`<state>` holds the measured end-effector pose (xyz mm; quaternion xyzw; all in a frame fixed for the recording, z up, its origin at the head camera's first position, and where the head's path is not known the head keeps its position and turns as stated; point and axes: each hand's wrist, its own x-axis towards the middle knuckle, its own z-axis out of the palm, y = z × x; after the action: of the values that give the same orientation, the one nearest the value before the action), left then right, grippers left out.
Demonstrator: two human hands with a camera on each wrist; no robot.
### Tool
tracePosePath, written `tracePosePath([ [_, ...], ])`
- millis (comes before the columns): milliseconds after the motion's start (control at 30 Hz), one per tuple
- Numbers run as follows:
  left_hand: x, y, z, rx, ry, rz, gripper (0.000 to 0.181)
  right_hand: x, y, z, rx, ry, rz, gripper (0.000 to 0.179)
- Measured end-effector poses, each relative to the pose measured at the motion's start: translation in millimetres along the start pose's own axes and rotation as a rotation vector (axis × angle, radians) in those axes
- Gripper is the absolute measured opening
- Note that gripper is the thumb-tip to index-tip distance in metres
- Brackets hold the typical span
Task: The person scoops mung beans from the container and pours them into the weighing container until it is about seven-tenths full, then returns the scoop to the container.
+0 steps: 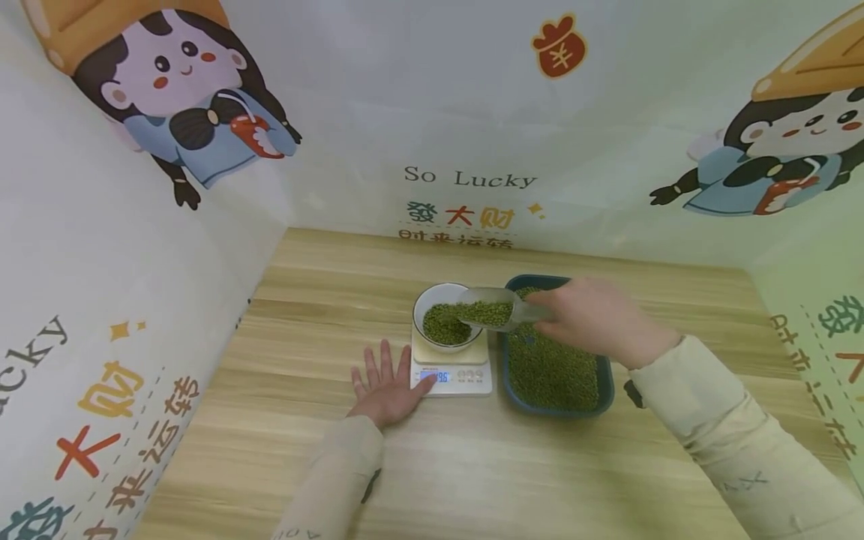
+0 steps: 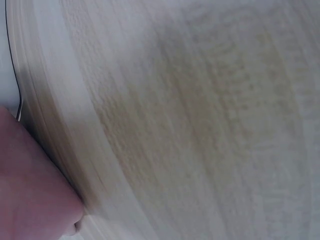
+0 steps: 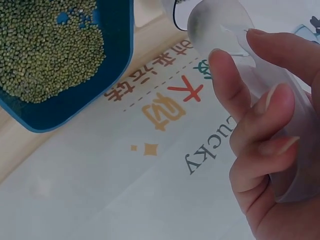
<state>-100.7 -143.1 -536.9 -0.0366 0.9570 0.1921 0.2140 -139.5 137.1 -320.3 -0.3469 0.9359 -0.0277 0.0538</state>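
While right hand (image 1: 597, 319) grips scoop (image 1: 518, 311) over bowl (image 1: 440, 293) | left hand (image 1: 388, 390) lies spread, thumb at scale (image 1: 466, 388) | best trickle slowly, thumb clear

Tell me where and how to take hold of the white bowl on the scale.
Best by the rim on its left side, I'd judge, coming in from above left. The white bowl stands upright on the scale, its round rim free there, while the scoop overhangs its right side.
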Motion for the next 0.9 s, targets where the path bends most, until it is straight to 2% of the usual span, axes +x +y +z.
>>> tracePosePath([
  [333, 2.9, -1.1, 2.4, -0.008, 0.005, 0.0, 0.091, 0.8, -2.6, -4.6, -0.009, -0.015, 0.02, 0.039],
  [600, 1.0, -0.6, -0.2, -0.03, 0.006, 0.007, 0.091, -3.2, -2.8, -1.8, -0.015, 0.015, -0.012, 0.036],
  [900, -1.9, -1.0, -0.3, -0.01, 0.028, 0.015, 0.09, -0.4, -5.8, -1.8, -0.002, -0.001, 0.011, 0.038],
])
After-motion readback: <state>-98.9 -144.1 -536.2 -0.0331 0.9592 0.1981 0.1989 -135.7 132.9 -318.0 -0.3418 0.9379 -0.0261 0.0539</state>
